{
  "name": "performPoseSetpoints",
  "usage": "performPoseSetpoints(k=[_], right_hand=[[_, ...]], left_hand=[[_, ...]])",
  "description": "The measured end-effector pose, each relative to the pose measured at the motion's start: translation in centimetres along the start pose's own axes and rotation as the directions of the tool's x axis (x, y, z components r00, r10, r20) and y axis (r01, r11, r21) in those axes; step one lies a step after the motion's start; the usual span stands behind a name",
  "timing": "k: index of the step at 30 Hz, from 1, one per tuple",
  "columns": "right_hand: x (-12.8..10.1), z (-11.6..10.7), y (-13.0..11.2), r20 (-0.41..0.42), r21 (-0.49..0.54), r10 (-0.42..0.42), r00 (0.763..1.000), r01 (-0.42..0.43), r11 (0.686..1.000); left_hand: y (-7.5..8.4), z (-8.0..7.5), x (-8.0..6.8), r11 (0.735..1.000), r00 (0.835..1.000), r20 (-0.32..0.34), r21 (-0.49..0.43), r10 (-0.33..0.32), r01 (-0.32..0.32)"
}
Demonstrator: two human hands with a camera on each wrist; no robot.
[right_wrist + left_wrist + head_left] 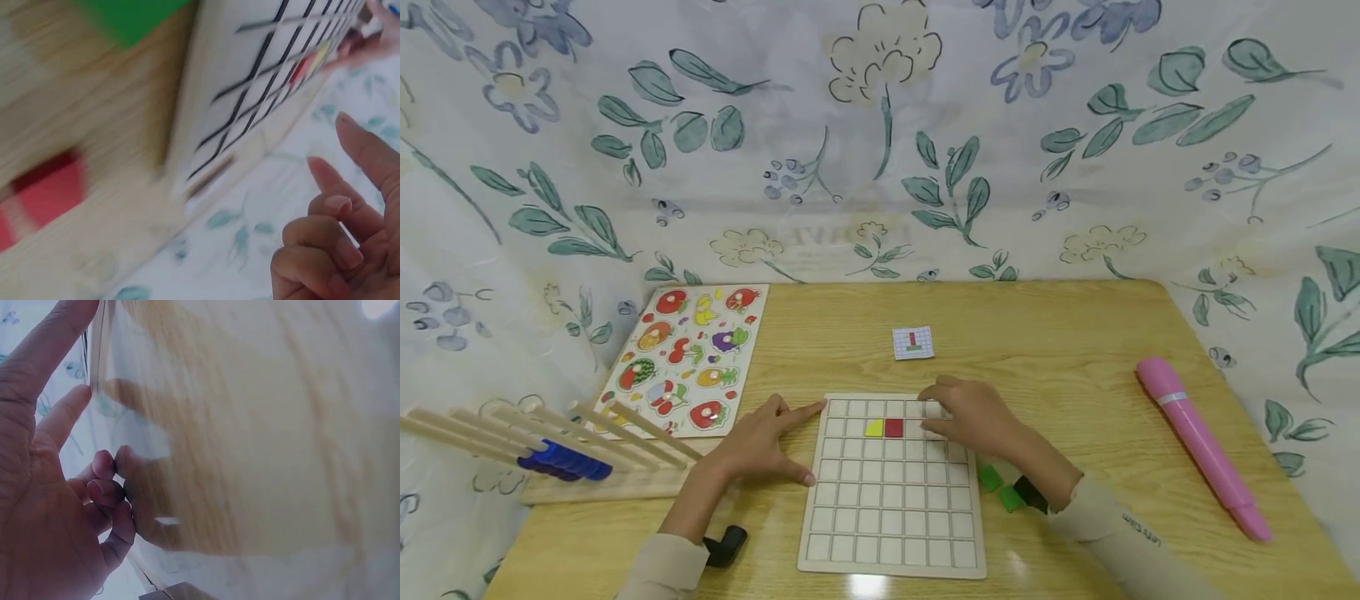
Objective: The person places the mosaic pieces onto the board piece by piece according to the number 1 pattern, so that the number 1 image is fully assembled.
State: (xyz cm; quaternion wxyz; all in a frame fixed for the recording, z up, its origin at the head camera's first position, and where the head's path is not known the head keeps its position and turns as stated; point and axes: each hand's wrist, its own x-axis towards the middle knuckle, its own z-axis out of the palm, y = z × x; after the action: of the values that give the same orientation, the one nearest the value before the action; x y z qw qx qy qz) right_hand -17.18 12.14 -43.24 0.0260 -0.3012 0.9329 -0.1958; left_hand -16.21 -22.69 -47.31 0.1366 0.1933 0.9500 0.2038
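Note:
A pale wooden grid board [891,546] lies on the table. Side by side in its second row from the top are a yellow piece [874,428] with a slanted or curved edge and a red square [893,428]. My left hand [752,442] touches the board's left edge with spread thumb and index finger; in the left wrist view its other fingers [112,494] are bent. Over the board's upper right squares is my right hand [981,417]. Its thumb and index finger [369,147] stand apart with nothing visible between them, the other fingers curled.
Green pieces [990,477] lie right of the board, and red pieces [53,190] show in the right wrist view. A small pattern card [913,342] lies behind. At left are a fruit puzzle [688,358] and a peg rack [625,485]; at right, a pink marker-shaped object [1202,446].

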Motion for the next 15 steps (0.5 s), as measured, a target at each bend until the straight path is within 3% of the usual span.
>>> performPoseSetpoints(k=[7,15], right_hand=[[-3.2,-1.6,3.9,0.041,0.158,0.146,0.988,-0.151,0.976],[-6.2,-1.9,6.9,0.013,0.191,0.194,0.981,-0.193,0.962]], left_hand=[[0.1,-0.1,0.1,1.000,1.000,0.005,-0.012,-0.003,0.003],[0.2,0.0,0.0,1.000,1.000,0.013,-0.020,-0.017,0.018]])
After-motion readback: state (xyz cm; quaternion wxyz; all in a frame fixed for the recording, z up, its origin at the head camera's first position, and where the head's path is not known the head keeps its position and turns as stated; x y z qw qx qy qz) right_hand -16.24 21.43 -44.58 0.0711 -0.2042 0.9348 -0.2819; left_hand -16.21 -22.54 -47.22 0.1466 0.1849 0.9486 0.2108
